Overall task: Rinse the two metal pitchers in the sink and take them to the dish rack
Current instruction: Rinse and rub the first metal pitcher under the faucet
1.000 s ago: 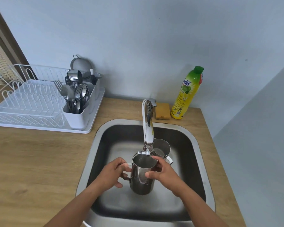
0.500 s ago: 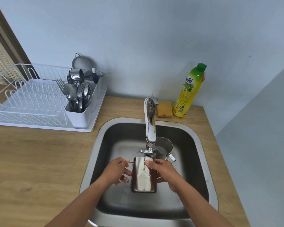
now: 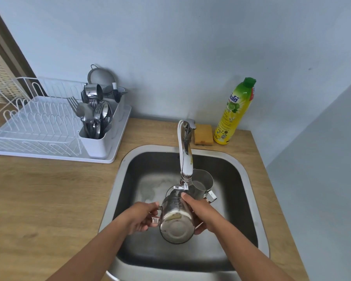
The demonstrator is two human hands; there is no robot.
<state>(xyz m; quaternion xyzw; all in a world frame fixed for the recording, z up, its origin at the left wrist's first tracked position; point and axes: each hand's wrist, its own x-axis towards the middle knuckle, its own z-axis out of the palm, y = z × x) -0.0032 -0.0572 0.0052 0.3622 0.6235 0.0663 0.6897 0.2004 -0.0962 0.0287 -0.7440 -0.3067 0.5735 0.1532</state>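
I hold a shiny metal pitcher [image 3: 175, 220] tipped mouth-away over the steel sink [image 3: 249, 179], its round base facing me and its mouth under the tap spout [image 3: 183, 186]. My left hand [image 3: 140, 218] grips its handle on the left side. My right hand [image 3: 199, 213] wraps the body from the right. A second metal pitcher [image 3: 203, 184] stands upright on the sink floor just behind, to the right of the tap. The white dish rack [image 3: 39, 126] sits on the counter at the left.
A white cutlery holder [image 3: 97, 147] full of forks and spoons fills the rack's right end, with a strainer [image 3: 100, 77] behind. A yellow sponge [image 3: 203, 134] and a green-capped soap bottle [image 3: 234, 112] stand behind the sink. Wooden counter [image 3: 49, 199] lies left of the sink.
The pitcher went from upright under the tap to tilted forward, its base now turned toward me. Both hands kept their grip. The view shifted slightly right.
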